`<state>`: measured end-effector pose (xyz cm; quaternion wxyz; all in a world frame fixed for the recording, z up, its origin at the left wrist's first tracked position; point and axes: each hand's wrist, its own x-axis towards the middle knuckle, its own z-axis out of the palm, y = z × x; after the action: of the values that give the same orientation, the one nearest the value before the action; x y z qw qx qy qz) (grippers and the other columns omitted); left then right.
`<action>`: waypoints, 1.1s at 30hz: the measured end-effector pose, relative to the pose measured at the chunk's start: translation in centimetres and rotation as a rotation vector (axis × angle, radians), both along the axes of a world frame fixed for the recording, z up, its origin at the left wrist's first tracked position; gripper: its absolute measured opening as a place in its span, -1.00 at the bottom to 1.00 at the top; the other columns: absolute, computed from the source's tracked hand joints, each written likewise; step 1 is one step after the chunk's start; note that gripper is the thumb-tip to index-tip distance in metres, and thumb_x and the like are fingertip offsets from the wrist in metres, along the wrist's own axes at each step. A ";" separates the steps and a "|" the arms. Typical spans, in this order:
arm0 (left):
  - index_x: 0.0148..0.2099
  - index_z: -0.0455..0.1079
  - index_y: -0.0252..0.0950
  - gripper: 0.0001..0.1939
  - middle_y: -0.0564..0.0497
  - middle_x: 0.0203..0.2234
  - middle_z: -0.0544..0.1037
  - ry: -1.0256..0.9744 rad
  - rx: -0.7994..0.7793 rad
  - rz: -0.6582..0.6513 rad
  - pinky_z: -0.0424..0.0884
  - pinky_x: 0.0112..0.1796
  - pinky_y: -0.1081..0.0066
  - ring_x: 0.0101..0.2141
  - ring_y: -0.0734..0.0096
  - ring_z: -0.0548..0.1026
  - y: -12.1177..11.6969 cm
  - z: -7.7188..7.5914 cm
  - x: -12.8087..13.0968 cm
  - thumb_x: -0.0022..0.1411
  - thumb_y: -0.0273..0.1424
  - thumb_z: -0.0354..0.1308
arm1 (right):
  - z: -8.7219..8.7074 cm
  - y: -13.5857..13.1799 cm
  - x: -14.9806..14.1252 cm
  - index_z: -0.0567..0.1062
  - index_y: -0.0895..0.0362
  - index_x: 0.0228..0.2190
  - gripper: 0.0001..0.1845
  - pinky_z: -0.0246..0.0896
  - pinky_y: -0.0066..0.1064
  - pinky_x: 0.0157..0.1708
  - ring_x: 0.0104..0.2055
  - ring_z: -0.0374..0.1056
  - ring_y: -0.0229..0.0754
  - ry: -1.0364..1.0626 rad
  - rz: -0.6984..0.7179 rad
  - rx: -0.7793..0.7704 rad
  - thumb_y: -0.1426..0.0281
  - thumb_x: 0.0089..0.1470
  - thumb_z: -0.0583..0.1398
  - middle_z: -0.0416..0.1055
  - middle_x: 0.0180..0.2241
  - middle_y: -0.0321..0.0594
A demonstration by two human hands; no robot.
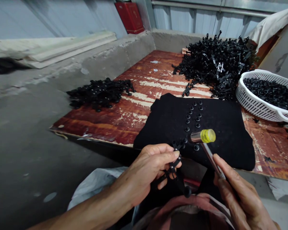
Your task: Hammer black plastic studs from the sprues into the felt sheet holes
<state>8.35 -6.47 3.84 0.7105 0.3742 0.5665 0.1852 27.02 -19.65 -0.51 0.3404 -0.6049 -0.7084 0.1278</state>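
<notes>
black plastic snap cluster (173, 166) pinched in my left hand (146, 171) just above the folded black cloth (220, 127), while my right hand (240, 198) is closed around a yellow-headed mallet (203, 136) hovering over it

The light around me is soft and even, from no spot I can pick out, with only faint shadows, a dull sheen on the table (153, 83), a small glare on the hammer (201, 136), and the wall (201, 19) bowing toward the picture's edges, though everything stays fairly sharp.
</notes>
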 end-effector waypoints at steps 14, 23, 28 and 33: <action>-0.54 0.31 -0.31 -0.72 0.04 -0.67 0.46 -0.003 -0.009 0.027 0.05 -0.78 0.62 -0.70 0.55 0.32 -0.2 -0.1 0.2 -0.20 -0.25 0.29 | -0.5 1.2 -0.4 -0.01 -0.07 0.32 -0.28 0.52 -0.49 -0.28 0.03 0.43 -0.11 0.091 0.071 -0.040 0.60 0.22 -0.01 0.31 0.19 -0.13; -0.55 0.30 -0.32 -0.73 0.02 -0.65 0.46 0.013 0.002 0.024 0.05 -0.77 0.62 -0.69 0.55 0.32 -0.3 0.2 0.3 -0.20 -0.26 0.28 | 0.8 1.4 0.0 -0.14 -0.04 0.35 -0.23 0.54 -0.44 -0.32 -0.10 0.51 -0.08 -0.021 0.117 -0.009 0.60 0.21 -0.03 0.43 0.09 -0.09; -0.55 0.31 -0.32 -0.73 0.02 -0.65 0.47 0.017 0.014 0.004 0.04 -0.78 0.62 -0.70 0.56 0.32 -0.2 0.2 0.3 -0.20 -0.25 0.28 | 1.6 1.7 0.6 -0.10 0.03 0.35 -0.21 0.51 -0.54 -0.46 -0.30 0.56 -0.15 -0.124 0.179 -0.087 0.61 0.15 -0.02 0.56 -0.13 -0.13; -0.55 0.30 -0.32 -0.73 0.02 -0.67 0.47 0.045 0.030 -0.037 0.03 -0.78 0.62 -0.72 0.56 0.31 0.5 0.4 0.1 -0.20 -0.25 0.27 | 2.7 1.8 0.6 -0.11 -0.05 0.35 -0.23 0.52 -0.52 -0.41 -0.21 0.54 -0.15 -0.081 0.133 -0.022 0.58 0.21 -0.02 0.44 0.08 -0.13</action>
<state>8.43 -5.97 4.21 0.6953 0.3992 0.5724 0.1719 27.62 -17.86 2.16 0.2954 -0.5648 -0.7589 0.1334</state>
